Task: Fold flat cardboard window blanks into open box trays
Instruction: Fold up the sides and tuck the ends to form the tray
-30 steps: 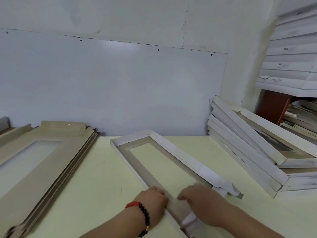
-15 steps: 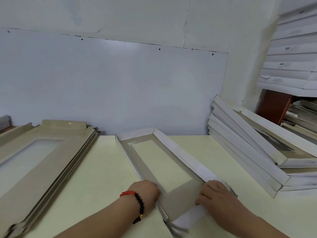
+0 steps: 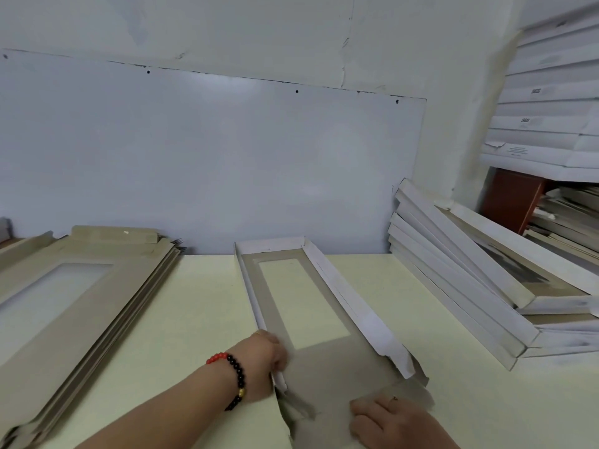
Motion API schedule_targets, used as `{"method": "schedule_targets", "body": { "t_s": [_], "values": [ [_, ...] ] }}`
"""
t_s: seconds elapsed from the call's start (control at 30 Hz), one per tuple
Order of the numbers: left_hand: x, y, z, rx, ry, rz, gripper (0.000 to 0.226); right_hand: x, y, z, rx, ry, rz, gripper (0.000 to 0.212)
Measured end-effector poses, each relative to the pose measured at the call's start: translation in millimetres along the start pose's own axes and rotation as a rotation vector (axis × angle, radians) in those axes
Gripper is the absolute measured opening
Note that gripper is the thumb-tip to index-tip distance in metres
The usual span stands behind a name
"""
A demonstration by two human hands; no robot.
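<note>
Leaning against the pale wall, a big white board (image 3: 210,157) backs a cream table (image 3: 201,319). On the left of it sits a stack of flat window blanks (image 3: 64,296), brown side up. On the right, a slanted pile of finished white trays (image 3: 470,286), and behind that, shelved white boxes (image 3: 544,124) where I can make out "SGS" on two labels; the rest of the print is too small to read. Dead centre lies the half-folded tray (image 3: 291,306), far, left and right walls standing, near end flap still flat. Left hand (image 3: 262,358), wearing a red and black bead bracelet (image 3: 233,377), grips the near end of the left wall. Right hand (image 3: 389,419) presses flat on the near flap, fingers straight.
</note>
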State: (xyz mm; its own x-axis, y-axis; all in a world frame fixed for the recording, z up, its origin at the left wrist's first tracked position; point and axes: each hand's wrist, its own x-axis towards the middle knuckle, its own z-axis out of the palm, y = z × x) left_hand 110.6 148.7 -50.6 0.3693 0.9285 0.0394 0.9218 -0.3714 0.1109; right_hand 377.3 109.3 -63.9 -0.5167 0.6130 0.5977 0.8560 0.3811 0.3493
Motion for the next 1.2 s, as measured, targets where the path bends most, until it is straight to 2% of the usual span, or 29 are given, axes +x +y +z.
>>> {"method": "schedule_targets", "body": {
  "t_s": [0.03,0.07,0.13,0.2,0.27,0.33,0.4,0.5,0.57,0.63,0.73,0.83,1.0,1.2],
  "values": [
    [-6.0,-1.9,3.6,-0.062,0.034,0.055,0.015,-1.0,-3.2,-0.8,0.039,-0.18,0.069,0.091],
    [-10.7,-5.7,6.3,-0.101,0.055,0.085,0.015,1.6,-7.8,0.6,0.046,-0.196,0.108,0.09],
    [-18.3,-14.5,10.5,-0.211,0.078,0.108,0.016,3.9,-13.9,11.1,0.085,-0.152,0.063,0.082],
    [-24.3,-24.3,9.9,-0.272,0.129,0.082,0.022,8.7,-18.9,21.3,0.115,0.03,-0.154,0.053],
    [-29.4,-34.6,9.7,-0.275,0.147,0.047,0.027,17.2,-23.9,20.3,0.155,0.115,-0.287,0.04],
    [-35.1,-40.2,6.6,-0.274,0.133,0.048,0.028,22.4,-33.0,18.9,0.187,0.111,-0.312,0.036],
    [-42.2,-44.2,5.3,-0.231,0.108,0.074,0.023,22.9,-44.8,16.1,0.242,0.034,-0.318,0.03],
    [-56.7,-49.5,5.4,-0.259,0.142,0.094,0.026,24.5,-50.4,15.8,0.273,0.028,-0.31,0.016],
    [-62.4,-49.7,2.1,-0.363,0.129,0.105,0.038,21.8,-51.3,18.1,0.289,0.033,-0.289,0.02],
    [-64.1,-48.9,-3.3,-0.381,0.08,0.131,0.056,18.7,-52.7,22.8,0.242,0.076,-0.283,0.037],
    [-59.1,-53.6,-4.9,-0.359,0.107,0.122,0.031,18.9,-52.6,22.5,0.178,0.156,-0.277,0.059],
    [-56.2,-52.9,-1.8,-0.39,0.13,0.127,0.022,22.0,-53.1,17.9,0.18,0.167,-0.258,0.062],
    [-58.7,-41.1,5.4,-0.287,0.155,0.197,0.028,21.4,-56.8,19.9,0.156,0.146,-0.251,0.051],
    [-63.2,-41.7,-2.5,-0.325,0.138,0.2,0.028,19.5,-55.6,21.4,0.155,0.163,-0.282,0.054]
  ]
}}
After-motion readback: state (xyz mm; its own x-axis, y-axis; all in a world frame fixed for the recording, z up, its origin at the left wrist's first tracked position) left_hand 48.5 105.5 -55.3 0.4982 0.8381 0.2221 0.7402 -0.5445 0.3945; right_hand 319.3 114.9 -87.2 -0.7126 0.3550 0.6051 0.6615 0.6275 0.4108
